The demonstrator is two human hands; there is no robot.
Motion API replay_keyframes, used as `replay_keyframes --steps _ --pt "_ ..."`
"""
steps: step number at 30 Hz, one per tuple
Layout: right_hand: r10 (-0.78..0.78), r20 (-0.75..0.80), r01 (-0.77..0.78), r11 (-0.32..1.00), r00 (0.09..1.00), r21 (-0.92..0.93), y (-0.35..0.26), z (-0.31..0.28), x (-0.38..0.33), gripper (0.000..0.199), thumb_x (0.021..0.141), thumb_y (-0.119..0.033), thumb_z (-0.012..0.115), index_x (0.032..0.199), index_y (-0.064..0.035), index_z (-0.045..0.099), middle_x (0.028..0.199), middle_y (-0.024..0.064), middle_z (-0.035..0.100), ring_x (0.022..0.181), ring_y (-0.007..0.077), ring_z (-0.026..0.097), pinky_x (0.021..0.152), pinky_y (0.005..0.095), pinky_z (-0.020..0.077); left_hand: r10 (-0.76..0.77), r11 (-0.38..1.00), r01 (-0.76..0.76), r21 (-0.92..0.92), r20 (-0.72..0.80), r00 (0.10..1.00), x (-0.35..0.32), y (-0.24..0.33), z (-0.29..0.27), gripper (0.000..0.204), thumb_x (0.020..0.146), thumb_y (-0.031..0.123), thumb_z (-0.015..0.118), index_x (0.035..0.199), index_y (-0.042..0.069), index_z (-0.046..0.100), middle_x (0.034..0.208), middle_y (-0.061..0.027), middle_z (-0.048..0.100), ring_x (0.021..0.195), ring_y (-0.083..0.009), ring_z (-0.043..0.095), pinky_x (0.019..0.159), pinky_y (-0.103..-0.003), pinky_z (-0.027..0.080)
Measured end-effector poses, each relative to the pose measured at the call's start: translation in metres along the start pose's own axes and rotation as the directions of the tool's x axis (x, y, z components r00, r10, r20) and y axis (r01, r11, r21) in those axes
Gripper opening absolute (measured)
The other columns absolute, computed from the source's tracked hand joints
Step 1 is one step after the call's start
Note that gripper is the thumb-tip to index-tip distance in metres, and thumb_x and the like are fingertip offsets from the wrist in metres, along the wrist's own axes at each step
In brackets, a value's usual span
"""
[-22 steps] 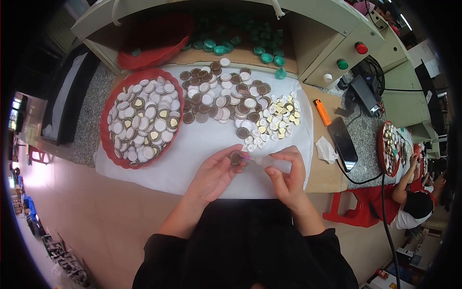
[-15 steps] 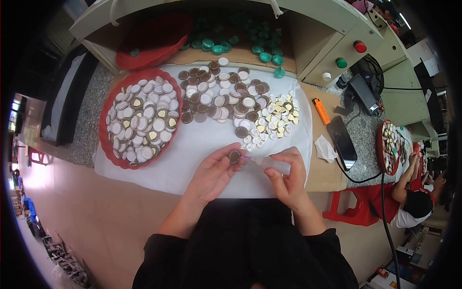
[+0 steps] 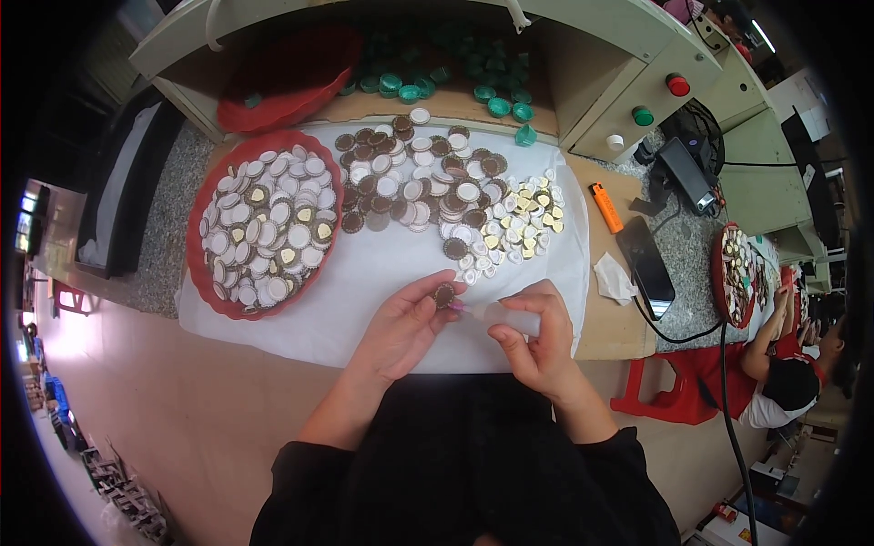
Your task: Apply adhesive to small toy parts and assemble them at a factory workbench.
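Note:
Between the thumb and fingers of my left hand [image 3: 405, 323] is a round brown disc [image 3: 443, 296] with a scalloped edge. My right hand [image 3: 543, 337] is closed around a translucent white squeeze bottle [image 3: 512, 318], held nearly level. Its pink nozzle tip [image 3: 457, 307] points left and lies close by the disc; whether it touches cannot be made out. Both hands are over the white sheet [image 3: 410, 264]. Beyond them, loose brown and white discs [image 3: 419, 182] lie in a heap, with small white and gold pieces [image 3: 523, 223] at its right.
A red scalloped tray [image 3: 196, 264] full of discs stands at the left. Green cups [image 3: 410, 93] sit on the shelf behind. To the right lie an orange lighter [image 3: 605, 207], a black phone [image 3: 648, 273] and a crumpled tissue [image 3: 615, 278]. Another person [image 3: 790, 391] works at the far right.
The squeeze bottle in my right hand has shifted slightly left, its nozzle now nearer the disc's lower edge. My left hand keeps its place with the disc.

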State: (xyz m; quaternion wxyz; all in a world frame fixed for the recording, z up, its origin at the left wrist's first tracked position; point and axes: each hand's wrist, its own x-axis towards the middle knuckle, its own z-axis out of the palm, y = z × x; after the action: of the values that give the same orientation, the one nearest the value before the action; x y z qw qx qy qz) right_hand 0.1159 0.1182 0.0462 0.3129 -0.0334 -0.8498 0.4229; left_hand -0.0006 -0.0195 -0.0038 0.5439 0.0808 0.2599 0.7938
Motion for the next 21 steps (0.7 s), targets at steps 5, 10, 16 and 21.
replay_keyframes --steps 5,10,16,21 --pt "0.159 -0.042 -0.151 0.977 0.986 0.148 0.013 0.0 -0.008 0.028 0.07 -0.008 0.064 0.09 -0.0012 0.045 0.077 0.0104 0.05 0.068 0.0204 0.049 0.059 0.0285 0.0397 -0.007 1.0 0.007 -0.001 -0.026 1.0 0.0 0.002 0.004 0.046 0.081 0.019 0.052 0.117 -0.004 0.036 0.108 -0.0159 0.048 0.091 -0.0178 0.05 0.08 -0.026 0.04" --pt "0.621 0.197 -0.337 0.116 0.758 0.934 0.017 -0.016 0.0 0.026 0.072 -0.001 0.058 0.095 -0.0033 0.046 0.089 0.0103 0.053 0.08 0.0206 0.056 0.069 0.0283 0.0462 -0.004 0.999 0.004 -0.041 -0.006 1.0 0.001 0.0 -0.003 0.046 0.082 0.02 0.05 0.118 -0.004 0.034 0.108 -0.0169 0.048 0.091 -0.019 0.05 0.078 -0.026 0.041" --pt "0.647 0.092 -0.516 0.506 0.757 0.691 0.028 -0.021 0.004 0.03 0.066 -0.002 0.064 0.094 -0.002 0.054 0.085 0.0072 0.057 0.082 0.0183 0.056 0.07 0.0258 0.0442 0.011 0.998 -0.009 -0.059 0.027 1.0 -0.001 0.0 -0.004 0.044 0.083 0.021 0.049 0.117 -0.004 0.037 0.108 -0.0152 0.048 0.091 -0.0187 0.049 0.08 -0.027 0.039" --pt "0.54 0.15 -0.554 0.747 0.828 0.368 0.03 -0.018 0.013 0.023 0.067 0.004 0.052 0.088 -0.0031 0.047 0.083 0.0042 0.056 0.077 0.0124 0.051 0.069 0.0237 0.0403 0.08 0.979 -0.077 -0.186 0.006 0.997 -0.003 -0.002 -0.011 0.043 0.082 0.021 0.051 0.116 -0.002 0.038 0.108 -0.0148 0.049 0.091 -0.019 0.05 0.08 -0.028 0.04"
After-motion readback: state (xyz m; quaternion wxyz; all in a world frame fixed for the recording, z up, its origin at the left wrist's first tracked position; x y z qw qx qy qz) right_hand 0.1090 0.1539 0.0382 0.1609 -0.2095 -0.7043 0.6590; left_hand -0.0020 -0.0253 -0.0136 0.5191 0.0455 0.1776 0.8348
